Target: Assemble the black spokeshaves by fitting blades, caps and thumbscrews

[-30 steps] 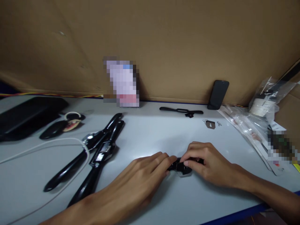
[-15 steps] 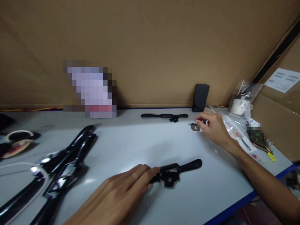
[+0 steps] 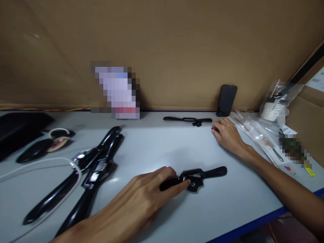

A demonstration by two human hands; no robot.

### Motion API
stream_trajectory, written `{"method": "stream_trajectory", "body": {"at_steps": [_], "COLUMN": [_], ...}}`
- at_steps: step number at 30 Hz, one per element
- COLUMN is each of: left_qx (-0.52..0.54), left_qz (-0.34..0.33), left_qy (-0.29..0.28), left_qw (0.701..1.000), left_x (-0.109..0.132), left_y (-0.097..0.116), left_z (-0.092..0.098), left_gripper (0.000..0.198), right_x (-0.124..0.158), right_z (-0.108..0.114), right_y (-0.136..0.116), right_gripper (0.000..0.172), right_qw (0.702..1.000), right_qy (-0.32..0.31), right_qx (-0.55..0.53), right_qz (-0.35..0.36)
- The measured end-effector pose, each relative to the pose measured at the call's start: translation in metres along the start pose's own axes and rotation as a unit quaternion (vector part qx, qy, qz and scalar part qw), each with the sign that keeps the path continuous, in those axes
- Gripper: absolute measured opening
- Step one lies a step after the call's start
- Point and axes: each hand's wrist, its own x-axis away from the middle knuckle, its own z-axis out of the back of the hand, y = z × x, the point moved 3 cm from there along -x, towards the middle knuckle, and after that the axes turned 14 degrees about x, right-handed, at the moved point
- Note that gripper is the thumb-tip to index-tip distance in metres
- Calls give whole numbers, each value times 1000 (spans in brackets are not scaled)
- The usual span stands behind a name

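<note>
My left hand (image 3: 152,189) is closed around the left handle of a black spokeshave (image 3: 215,171) in front of me. A finger touches the dark lobed cap (image 3: 194,184) at its middle. Farther off on the right, my right hand (image 3: 227,135) is low over the table with its fingertips pinched together. A small dark bit shows at the fingertips, too hidden to name. Left of that hand lies a second spokeshave body (image 3: 188,119), with a small black cap (image 3: 197,124) beside it.
Two more black spokeshaves (image 3: 97,172) lie at left, a white cable (image 3: 78,175) across them. Behind stand a phone (image 3: 227,100) and a blurred-out upright item (image 3: 118,91) against the cardboard wall (image 3: 164,50). Plastic packets (image 3: 263,135) and a bagged white roll (image 3: 272,110) are at right.
The view has shifted, so things sit farther right. The small metal plate near my right fingers is now out of sight at the hand. My left finger has come onto the spokeshave's cap.
</note>
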Motion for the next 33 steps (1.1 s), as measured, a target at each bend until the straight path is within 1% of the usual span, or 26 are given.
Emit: {"method": "stream_trajectory", "body": {"at_steps": [2, 5, 6, 8, 10, 13, 15, 17, 19, 21, 23, 25, 27, 30, 32, 33], "left_qx": [-16, -41, -46, -47, -46, -46, -38, -31, -31, -36, -38, -37, -30, -20, -12, -9], "left_qz": [-10, -16, -16, -12, -4, -3, -10, -13, -16, -27, -42, -47, -45, -35, -32, -32], "left_qy": [7, 9, 5, -6, -11, -5, 7, 22, 34, 39, 41, 37, 37, 42, 44, 45], "left_qw": [1000, 999, 999, 999, 999, 999, 999, 999, 999, 998, 998, 998, 998, 998, 998, 998], "left_x": [-2, -3, -3, -3, -2, 0, 2, 5, 6, 5, 2, 0, 0, 3, 4, 4], "left_y": [1, 4, 5, 6, 6, 5, 3, 1, 0, 2, 5, 7, 7, 4, 3, 3], "left_z": [-1, 0, 0, 0, 0, -2, -4, -6, -7, -5, -1, 2, 3, 2, 1, 1], "left_gripper": [77, 74, 74, 73, 72, 70, 71, 73, 73, 70, 66, 63, 59, 53, 51, 51], "right_x": [1, 10, 15, 28, 41, 57, 63, 65, 65, 66, 68, 70, 71, 72, 74, 75], "right_z": [7, 25, 32, 46, 55, 57, 52, 45, 40, 39, 42, 45, 49, 49, 46, 45], "right_y": [-2, -11, -17, -32, -50, -73, -83, -87, -86, -85, -84, -84, -84, -86, -90, -91], "right_gripper": [11, 9, 9, 8, 11, 12, 15, 17, 17, 16, 17, 18, 16, 14, 15, 16], "right_qw": [1000, 998, 996, 977, 956, 931, 923, 925, 934, 945, 947, 943, 939, 929, 926, 928], "right_qy": [9, 25, 29, 29, -2, -69, -106, -126, -113, -70, -28, -2, 0, -34, -48, -44], "right_qx": [-15, -57, -86, -208, -285, -346, -354, -344, -319, -283, -261, -263, -285, -323, -328, -320], "right_qz": [2, 4, 8, 36, 70, 99, 103, 102, 113, 148, 188, 203, 193, 177, 178, 183]}}
